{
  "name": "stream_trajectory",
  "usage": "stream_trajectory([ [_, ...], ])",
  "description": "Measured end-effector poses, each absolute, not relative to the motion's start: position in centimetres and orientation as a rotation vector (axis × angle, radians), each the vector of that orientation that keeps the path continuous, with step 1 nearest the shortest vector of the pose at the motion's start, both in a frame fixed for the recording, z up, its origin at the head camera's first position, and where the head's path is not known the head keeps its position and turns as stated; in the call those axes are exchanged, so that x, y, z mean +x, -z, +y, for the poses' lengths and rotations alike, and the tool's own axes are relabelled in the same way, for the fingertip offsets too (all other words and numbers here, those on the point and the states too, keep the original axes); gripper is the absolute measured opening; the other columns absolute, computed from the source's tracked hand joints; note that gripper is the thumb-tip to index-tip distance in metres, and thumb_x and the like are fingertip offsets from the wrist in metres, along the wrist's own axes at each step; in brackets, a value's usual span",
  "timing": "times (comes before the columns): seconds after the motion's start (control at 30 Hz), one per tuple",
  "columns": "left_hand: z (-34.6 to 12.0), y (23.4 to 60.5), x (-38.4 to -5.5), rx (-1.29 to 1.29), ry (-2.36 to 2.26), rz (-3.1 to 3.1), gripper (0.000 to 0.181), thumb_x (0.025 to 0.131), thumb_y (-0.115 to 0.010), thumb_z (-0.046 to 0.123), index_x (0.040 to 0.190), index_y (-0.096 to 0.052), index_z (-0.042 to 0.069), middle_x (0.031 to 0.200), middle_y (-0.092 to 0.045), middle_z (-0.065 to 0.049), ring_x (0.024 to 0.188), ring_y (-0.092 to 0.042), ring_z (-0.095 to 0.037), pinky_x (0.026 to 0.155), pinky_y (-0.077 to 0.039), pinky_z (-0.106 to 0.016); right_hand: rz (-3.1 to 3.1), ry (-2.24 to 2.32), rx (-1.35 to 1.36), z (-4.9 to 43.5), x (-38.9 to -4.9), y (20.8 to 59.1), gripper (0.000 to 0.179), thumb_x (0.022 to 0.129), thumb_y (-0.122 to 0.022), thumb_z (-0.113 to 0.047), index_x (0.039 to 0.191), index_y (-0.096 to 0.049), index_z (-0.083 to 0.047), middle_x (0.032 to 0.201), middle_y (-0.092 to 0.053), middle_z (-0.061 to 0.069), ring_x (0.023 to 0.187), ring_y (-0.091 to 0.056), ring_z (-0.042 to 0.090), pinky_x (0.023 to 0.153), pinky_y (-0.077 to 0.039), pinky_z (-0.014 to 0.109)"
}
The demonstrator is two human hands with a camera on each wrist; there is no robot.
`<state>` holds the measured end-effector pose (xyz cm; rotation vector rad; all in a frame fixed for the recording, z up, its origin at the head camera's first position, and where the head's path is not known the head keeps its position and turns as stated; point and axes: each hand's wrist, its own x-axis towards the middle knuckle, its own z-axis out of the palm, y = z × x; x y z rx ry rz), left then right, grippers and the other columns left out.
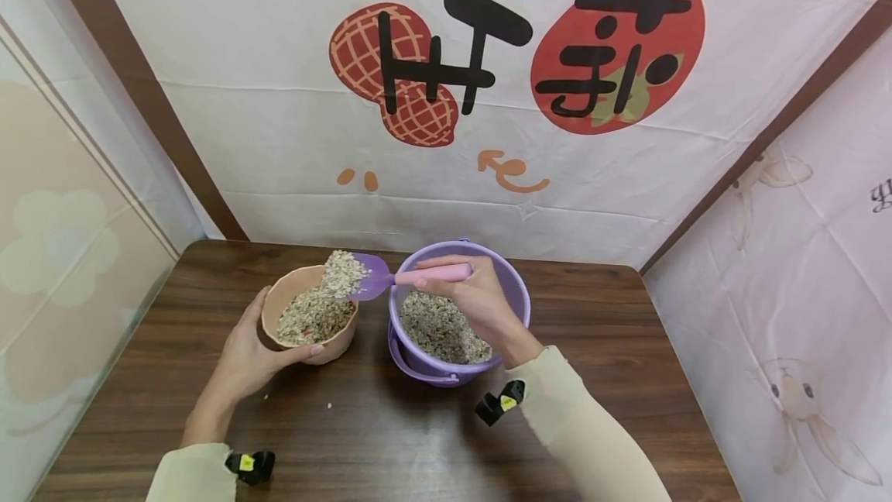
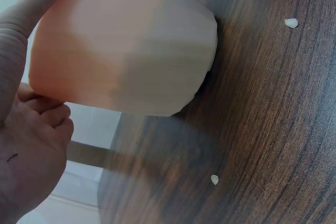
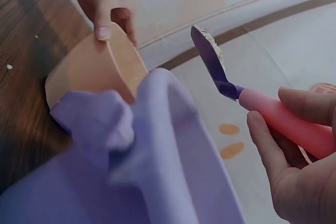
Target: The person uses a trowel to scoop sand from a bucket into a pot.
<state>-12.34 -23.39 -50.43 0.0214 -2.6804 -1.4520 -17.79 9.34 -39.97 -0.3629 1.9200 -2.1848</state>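
My left hand [image 1: 244,362] grips a peach-coloured bowl [image 1: 337,347], thumb along its near wall and fingers round the far side. Oat-like flakes [image 1: 313,320] fill part of this bowl, which leans slightly in the left wrist view. Between the fingers and thumb of my right hand [image 1: 488,300] is the pink handle of a small purple shovel [image 1: 376,279]. A heap of flakes [image 1: 341,273] lies on its blade, above the bowl's far right rim. Below the right hand stands a lilac bucket [image 1: 519,285] with more flakes [image 1: 435,328] inside.
The bucket's handle [image 1: 418,373] hangs down its front. A few stray flakes [image 2: 291,23] lie on the dark wooden table [image 1: 390,455]. Behind the table hangs a printed white cloth [image 1: 279,138], with another printed cloth [image 1: 780,308] along the right side.
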Motion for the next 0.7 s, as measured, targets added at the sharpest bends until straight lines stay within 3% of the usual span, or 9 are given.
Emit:
stream_trajectory([
  [0.13, -23.4, 50.3, -12.3, 0.022, 1.451, -2.689, 0.131, 0.068, -0.096, 0.038, 0.164, -0.012, 0.009, 0.154, -0.034, -0.031, 0.137, -0.035, -0.051, 0.104, -0.033, -0.072, 1.931, 2.149, -0.390, 7.7, -18.3, 40.2, 0.031, 0.082, -0.080, 0.004, 0.111, -0.072, 0.013, 0.097, -0.077, 0.012, 0.098, -0.070, 0.020, 0.080, -0.054, 0.029],
  [0.3, -23.4, 50.4, -12.3, 0.017, 1.456, -2.683, 0.130, 0.067, -0.096, 0.039, 0.163, -0.014, 0.010, 0.153, -0.035, -0.030, 0.137, -0.037, -0.050, 0.104, -0.033, -0.072, 1.994, 2.068, -0.390, 5.8, -18.9, 40.7, 0.025, 0.082, -0.081, 0.002, 0.106, -0.076, 0.008, 0.094, -0.077, 0.014, 0.104, -0.069, 0.020, 0.085, -0.054, 0.029],
  [0.47, -23.4, 50.3, -12.4, 0.023, 1.469, -2.682, 0.130, 0.067, -0.097, 0.036, 0.163, -0.013, 0.009, 0.154, -0.034, -0.031, 0.137, -0.036, -0.050, 0.104, -0.033, -0.072, 2.057, 1.999, -0.353, 4.3, -19.3, 40.9, 0.026, 0.080, -0.081, 0.005, 0.106, -0.076, 0.007, 0.091, -0.076, 0.016, 0.101, -0.070, 0.018, 0.081, -0.056, 0.028],
  [0.7, -23.4, 50.3, -12.3, 0.018, 1.478, -2.687, 0.131, 0.067, -0.097, 0.035, 0.164, -0.012, 0.010, 0.154, -0.033, -0.031, 0.137, -0.036, -0.051, 0.103, -0.033, -0.073, 2.230, 1.863, -0.375, 2.7, -19.4, 41.0, 0.023, 0.077, -0.085, 0.002, 0.100, -0.080, -0.001, 0.080, -0.077, 0.005, 0.096, -0.069, 0.007, 0.076, -0.054, 0.022],
])
